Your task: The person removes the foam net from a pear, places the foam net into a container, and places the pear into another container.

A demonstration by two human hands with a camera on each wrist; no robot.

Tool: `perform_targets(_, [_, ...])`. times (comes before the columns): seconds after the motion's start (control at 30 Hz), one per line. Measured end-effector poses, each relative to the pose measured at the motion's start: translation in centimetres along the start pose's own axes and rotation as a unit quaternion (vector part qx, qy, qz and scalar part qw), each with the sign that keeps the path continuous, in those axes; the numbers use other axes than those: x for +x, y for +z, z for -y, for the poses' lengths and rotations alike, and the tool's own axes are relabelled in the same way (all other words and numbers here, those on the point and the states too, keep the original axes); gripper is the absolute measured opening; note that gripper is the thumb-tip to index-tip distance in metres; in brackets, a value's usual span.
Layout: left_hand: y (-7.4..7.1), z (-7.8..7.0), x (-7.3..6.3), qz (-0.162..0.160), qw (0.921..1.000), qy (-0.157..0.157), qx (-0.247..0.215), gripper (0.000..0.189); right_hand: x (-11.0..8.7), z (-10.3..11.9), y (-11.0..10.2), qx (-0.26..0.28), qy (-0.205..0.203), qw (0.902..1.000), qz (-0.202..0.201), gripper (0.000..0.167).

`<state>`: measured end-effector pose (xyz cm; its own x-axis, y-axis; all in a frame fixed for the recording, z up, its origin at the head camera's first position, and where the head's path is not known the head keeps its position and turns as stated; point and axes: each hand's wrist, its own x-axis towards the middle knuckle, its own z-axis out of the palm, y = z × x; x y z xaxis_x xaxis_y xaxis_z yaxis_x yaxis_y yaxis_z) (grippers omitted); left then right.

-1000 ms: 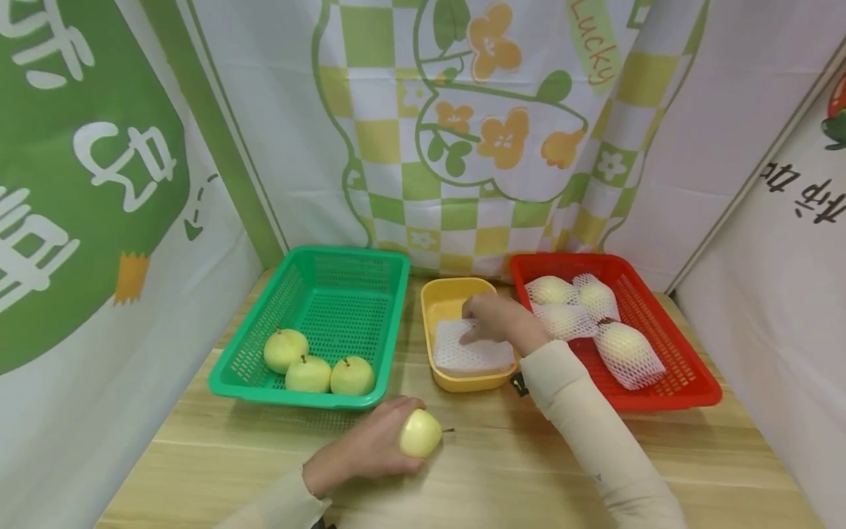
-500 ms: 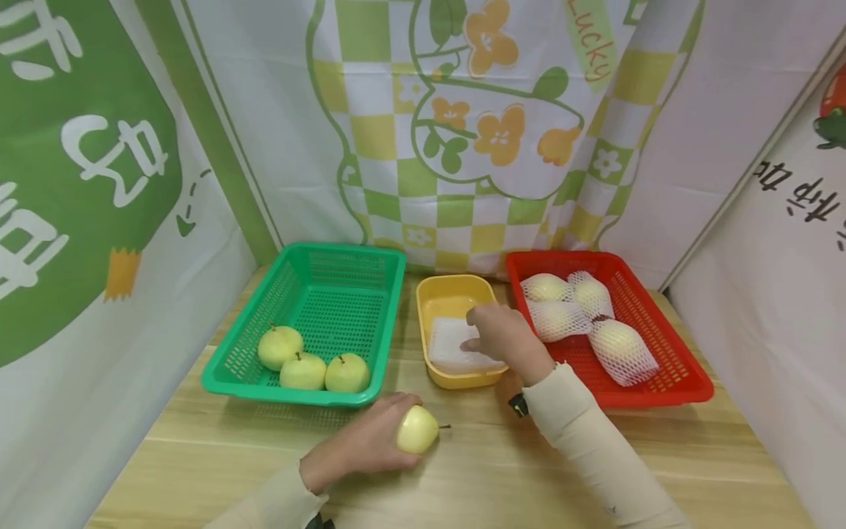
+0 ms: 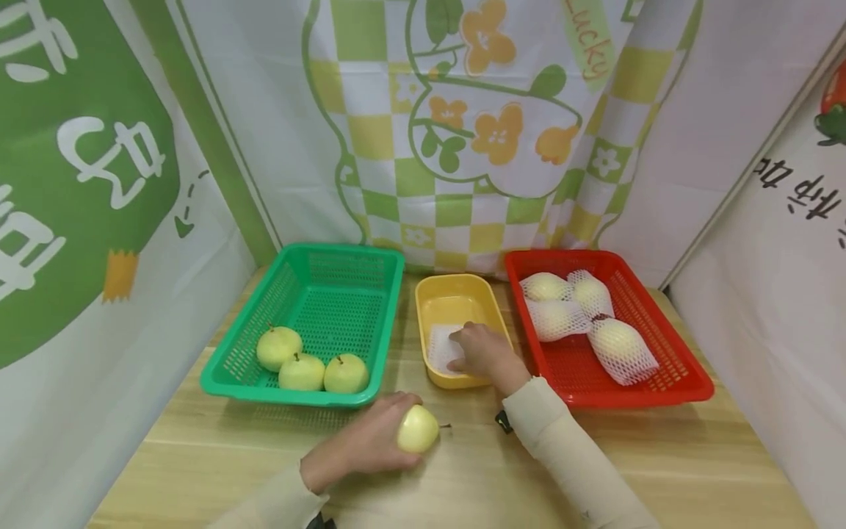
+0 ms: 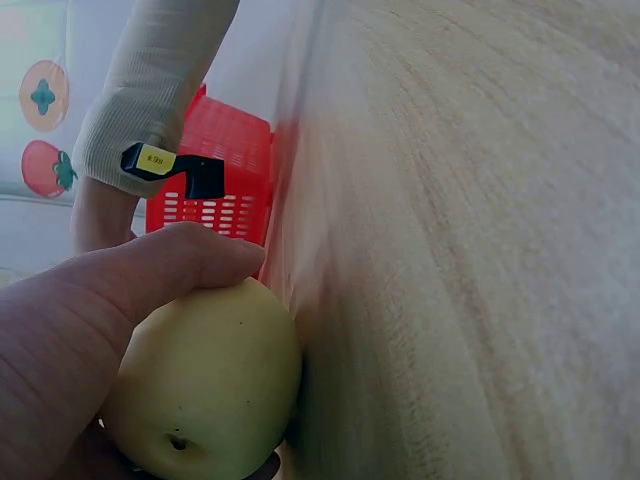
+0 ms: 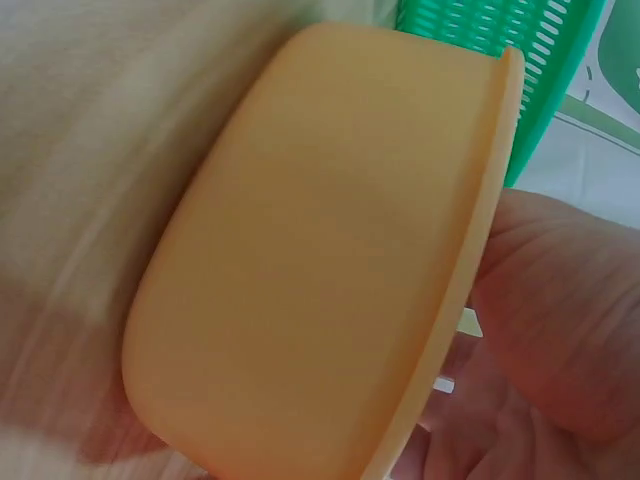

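Your left hand [image 3: 380, 437] is curled round a pale yellow-green fruit [image 3: 418, 429], its thumb and fingers gripping it from your left side. The fruit lies on its side low over the worktop [image 3: 463, 485], nearer to you than the baskets, with its stem pointing to your right. In the left wrist view your thumb rests along the fruit and its blossom end faces the camera; whether the fruit touches the wood, you can't quite tell from here.

Your right hand [image 3: 485, 353] reaches over the near right side of a yellow tub [image 3: 456, 307], its fingers bent down to white foam netting [image 3: 441, 349] lying inside. The tub's wall hides most of the fingers in the right wrist view, so you cannot tell whether they pinch the netting or only touch it.

The tub stands between two larger baskets. On your left is a green basket [image 3: 344, 308], with three bare fruits [image 3: 301, 372] grouped at its near end, their stems up. On your right is a red basket [image 3: 575, 371] holding four netted fruits [image 3: 617, 343], three close together toward the far left and one nearer you. Behind everything hangs a printed cloth [image 3: 390, 139] with green and yellow checks and orange flowers.
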<state>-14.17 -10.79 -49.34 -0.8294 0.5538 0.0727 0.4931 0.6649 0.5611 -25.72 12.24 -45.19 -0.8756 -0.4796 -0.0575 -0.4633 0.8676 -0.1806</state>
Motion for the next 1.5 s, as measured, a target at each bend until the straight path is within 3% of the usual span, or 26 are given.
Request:
perform_targets(0.17, [-0.4, -0.1, 0.2, -0.001, 0.9999, 0.008, 0.011, 0.072, -0.1, 0.0, -0.9, 0.014, 0.005, 0.9998, 0.014, 0.051])
perform_targets(0.37, [-0.4, -0.3, -0.1, 0.011, 0.9994, 0.008, 0.033, 0.076, -1.4, -0.3, -3.2, 0.029, -0.007, 0.9993, -0.022, 0.047])
perform_targets(0.6, [-0.3, -0.8, -0.5, 0.014, 0.9970, 0.016, 0.075, 0.077, -5.2, -1.2, -7.2, 0.050, -0.029, 0.9969, -0.054, 0.049])
perform_targets(0.83, [-0.5, -1.5, -0.9, 0.010, 0.9904, 0.014, 0.137, 0.074, -9.5, -2.9, -9.1, 0.052, -0.001, 0.9983, -0.025, 0.061])
perform_targets(1.03, [-0.9, -2.6, -1.3, 0.014, 0.9767, 0.027, 0.213, 0.073, -12.3, -4.8, -7.2, 0.021, 0.001, 0.9998, -0.003, 0.081])
perform_targets(1.2, [-0.9, -3.4, -1.7, 0.005, 0.9527, 0.052, 0.300, 0.069, -13.6, -6.6, -3.1, -0.005, -0.055, 0.9955, -0.077, 0.089])
perform_targets(1.33, [-0.8, -3.8, -2.2, -0.008, 0.9377, 0.068, 0.341, 0.069, -14.1, -7.4, -0.4, -0.042, -0.067, 0.9891, -0.124, 0.095])
perform_targets(1.43, [-0.8, -3.8, -2.5, -0.018, 0.9368, 0.071, 0.342, 0.068, -14.2, -7.5, 0.7, -0.082, -0.058, 0.9849, -0.141, 0.097])
perform_targets(1.5, [-0.9, -3.7, -2.6, -0.018, 0.9428, 0.064, 0.327, 0.068, -14.2, -7.5, 1.2, -0.107, -0.055, 0.9806, -0.155, 0.097])
